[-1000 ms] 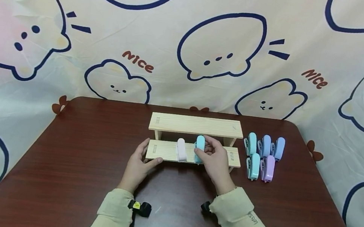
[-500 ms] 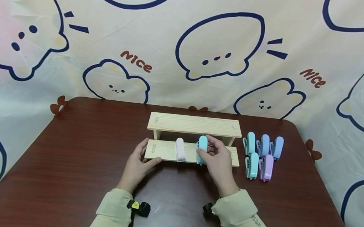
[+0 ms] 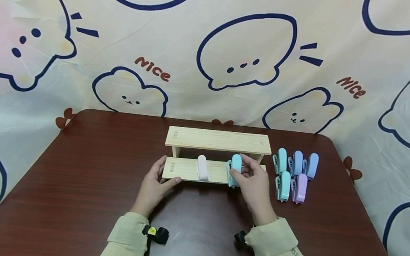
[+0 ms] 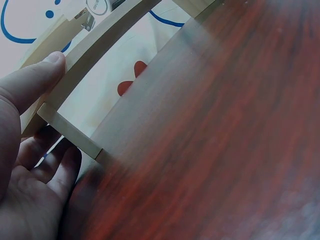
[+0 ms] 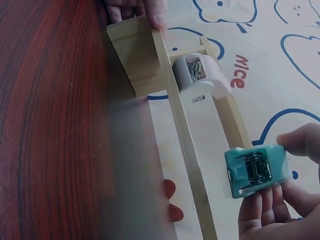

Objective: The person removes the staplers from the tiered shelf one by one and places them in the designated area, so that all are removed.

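Note:
A two-step wooden rack [image 3: 181,168] stands on the table. My left hand [image 3: 153,190] grips the left end of its lower step; in the left wrist view the thumb lies on the board's edge, with fingers behind the leg. A white mini stapler [image 3: 202,168] stands on the lower step near its middle. Between right thumb and fingers, my right hand [image 3: 256,190] pinches a teal mini stapler [image 3: 236,164] at the right part of that step. Its metal underside faces the camera in the right wrist view. Whether it touches the board I cannot tell.
Right of the rack, several mini staplers stand in two rows: teal ones [image 3: 282,186], blue ones [image 3: 312,166] and a purple one [image 3: 299,188]. The upper step [image 3: 219,140] lies behind the lower one. A patterned cloth [image 3: 185,40] hangs behind the brown table [image 3: 108,167].
My right hand has moved to the right along the lower step with the teal mini stapler, widening its distance from the white one. My left hand keeps its hold on the rack.

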Demonstrator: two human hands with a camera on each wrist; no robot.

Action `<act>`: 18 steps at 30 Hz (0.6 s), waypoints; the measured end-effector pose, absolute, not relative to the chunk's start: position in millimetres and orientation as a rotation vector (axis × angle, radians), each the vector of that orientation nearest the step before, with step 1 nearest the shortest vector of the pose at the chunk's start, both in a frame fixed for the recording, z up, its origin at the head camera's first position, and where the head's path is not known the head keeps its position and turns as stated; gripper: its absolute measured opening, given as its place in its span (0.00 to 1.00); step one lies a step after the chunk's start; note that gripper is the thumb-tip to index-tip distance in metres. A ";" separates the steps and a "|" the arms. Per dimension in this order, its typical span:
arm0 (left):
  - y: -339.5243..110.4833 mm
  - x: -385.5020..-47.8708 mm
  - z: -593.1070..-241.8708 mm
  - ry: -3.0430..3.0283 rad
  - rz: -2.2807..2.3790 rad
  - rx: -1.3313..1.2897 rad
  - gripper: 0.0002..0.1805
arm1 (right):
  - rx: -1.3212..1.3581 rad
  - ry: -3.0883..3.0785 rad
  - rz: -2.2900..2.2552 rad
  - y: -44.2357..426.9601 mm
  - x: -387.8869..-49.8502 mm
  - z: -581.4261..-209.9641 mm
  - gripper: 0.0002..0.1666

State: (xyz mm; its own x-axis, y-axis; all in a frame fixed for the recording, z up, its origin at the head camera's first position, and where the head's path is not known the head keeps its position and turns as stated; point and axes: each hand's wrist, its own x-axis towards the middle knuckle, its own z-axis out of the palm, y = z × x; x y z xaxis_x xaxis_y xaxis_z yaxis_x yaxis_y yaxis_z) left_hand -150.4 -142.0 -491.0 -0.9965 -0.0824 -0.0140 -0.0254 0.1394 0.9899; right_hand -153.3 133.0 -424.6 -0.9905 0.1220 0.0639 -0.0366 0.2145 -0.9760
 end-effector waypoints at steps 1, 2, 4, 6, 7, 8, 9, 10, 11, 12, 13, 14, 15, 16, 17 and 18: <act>-142.0 -150.6 -490.9 -2.339 -2.030 0.111 0.52 | -0.085 -2.345 1.893 134.1 -152.9 -424.0 0.29; -142.0 -150.8 -490.9 -2.339 -2.031 0.111 0.52 | -0.086 -2.345 1.894 135.3 -152.6 -423.4 0.29; -142.0 -150.9 -491.1 -2.340 -2.032 0.112 0.52 | -0.088 -2.338 1.898 137.8 -152.0 -422.3 0.30; -141.7 -150.7 -491.0 -2.337 -2.035 0.115 0.52 | -0.092 -2.334 1.900 140.3 -151.8 -421.5 0.30; -141.7 -150.9 -491.2 -2.337 -2.035 0.116 0.52 | -0.093 -2.330 1.902 141.5 -151.6 -421.2 0.30; -141.8 -151.1 -491.3 -2.336 -2.036 0.117 0.52 | -0.091 -2.323 1.903 142.5 -151.1 -420.9 0.30; -141.8 -151.2 -491.3 -2.337 -2.036 0.119 0.52 | -0.092 -2.318 1.906 143.6 -150.7 -420.8 0.30; -141.8 -151.4 -491.3 -2.338 -2.038 0.121 0.52 | -0.092 -2.314 1.908 144.9 -150.3 -420.7 0.30; -141.8 -151.4 -491.2 -2.337 -2.041 0.123 0.52 | -0.094 -2.312 1.910 145.8 -149.8 -420.4 0.30; -141.9 -151.6 -491.3 -2.337 -2.044 0.125 0.52 | -0.097 -2.312 1.908 146.7 -149.1 -420.0 0.30; -142.0 -151.8 -491.6 -2.338 -2.045 0.125 0.52 | -0.101 -2.311 1.906 147.8 -148.4 -419.7 0.31; -142.0 -151.7 -491.6 -2.337 -2.045 0.124 0.51 | -0.108 -2.316 1.903 148.9 -147.8 -419.2 0.31; -141.9 -151.7 -491.5 -2.338 -2.044 0.125 0.51 | -0.117 -2.321 1.903 150.1 -147.6 -418.9 0.31; -141.8 -151.3 -491.3 -2.338 -2.044 0.122 0.51 | -0.126 -2.329 1.898 151.3 -147.2 -418.8 0.31; -141.7 -151.0 -491.2 -2.339 -2.041 0.120 0.51 | -0.135 -2.334 1.893 152.3 -146.8 -418.6 0.31; -141.7 -151.0 -491.2 -2.341 -2.037 0.119 0.51 | -0.141 -2.337 1.893 153.6 -146.4 -418.6 0.31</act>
State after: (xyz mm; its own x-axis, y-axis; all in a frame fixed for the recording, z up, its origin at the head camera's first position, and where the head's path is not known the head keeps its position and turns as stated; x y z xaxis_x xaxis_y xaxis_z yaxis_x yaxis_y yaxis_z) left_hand -151.0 -141.7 -491.2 -0.9964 -0.0816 -0.0234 -0.0344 0.1365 0.9900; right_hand -146.4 153.6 -418.6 -0.9871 0.1545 0.0425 -0.0095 0.2087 -0.9779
